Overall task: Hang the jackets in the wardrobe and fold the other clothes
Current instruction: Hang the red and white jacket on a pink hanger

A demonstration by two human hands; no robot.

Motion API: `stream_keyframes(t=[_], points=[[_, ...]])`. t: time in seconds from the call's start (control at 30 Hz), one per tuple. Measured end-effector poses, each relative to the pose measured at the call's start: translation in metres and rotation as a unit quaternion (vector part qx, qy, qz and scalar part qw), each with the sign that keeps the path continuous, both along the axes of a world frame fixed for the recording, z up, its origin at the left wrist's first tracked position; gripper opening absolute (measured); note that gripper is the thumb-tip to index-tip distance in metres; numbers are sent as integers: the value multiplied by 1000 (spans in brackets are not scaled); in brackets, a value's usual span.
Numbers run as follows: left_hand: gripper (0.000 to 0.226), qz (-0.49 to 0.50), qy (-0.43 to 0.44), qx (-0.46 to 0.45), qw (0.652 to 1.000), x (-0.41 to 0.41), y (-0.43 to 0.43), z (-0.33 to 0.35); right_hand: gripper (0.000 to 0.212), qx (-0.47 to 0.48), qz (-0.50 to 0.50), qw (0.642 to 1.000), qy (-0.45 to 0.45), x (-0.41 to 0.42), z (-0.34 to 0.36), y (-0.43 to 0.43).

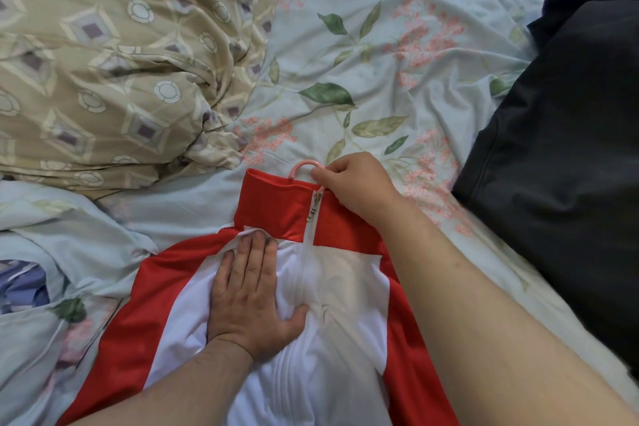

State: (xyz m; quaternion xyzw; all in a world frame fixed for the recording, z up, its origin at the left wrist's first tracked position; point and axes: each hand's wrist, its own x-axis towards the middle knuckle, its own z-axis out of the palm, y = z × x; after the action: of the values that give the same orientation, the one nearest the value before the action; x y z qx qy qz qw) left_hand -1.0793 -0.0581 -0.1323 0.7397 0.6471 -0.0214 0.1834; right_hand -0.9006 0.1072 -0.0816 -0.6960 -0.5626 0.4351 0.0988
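Two bare forearms reach in from the bottom edge over a red-and-white jacket (349, 273), which lies front-up on the bed with its collar pointing away from the person. Of the two hands, the left hand (249, 290) lies flat on the white chest panel just left of the zipper (315, 209), fingers straight and together, thumb spread, gripping nothing. The right hand (356, 183) is at the top of the red collar, its fingers curled, pinching the pink hanger hook (302, 168) that sticks out of the neck opening. The zipper is closed up to the collar.

Under the jacket is a rumpled pale blue bed sheet (380, 62) printed with pink blossoms and green leaves. A beige quilt (121, 62) with a diamond-and-circle pattern is bunched at the upper left. A dark garment (553, 156) lies along the right edge, and some blue-purple cloth (24, 287) shows at the far left.
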Motion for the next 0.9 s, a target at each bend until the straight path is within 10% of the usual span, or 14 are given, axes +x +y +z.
stream_keyframes(t=[0.47, 0.9], points=[[107, -7, -15, 43, 999, -1, -3, -6, 20, -130, -38, 984, 118, 10, -6, 19], [107, 11, -97, 62, 993, -4, -17, 29, 40, 141, -79, 987, 17, -13, 65, -55]])
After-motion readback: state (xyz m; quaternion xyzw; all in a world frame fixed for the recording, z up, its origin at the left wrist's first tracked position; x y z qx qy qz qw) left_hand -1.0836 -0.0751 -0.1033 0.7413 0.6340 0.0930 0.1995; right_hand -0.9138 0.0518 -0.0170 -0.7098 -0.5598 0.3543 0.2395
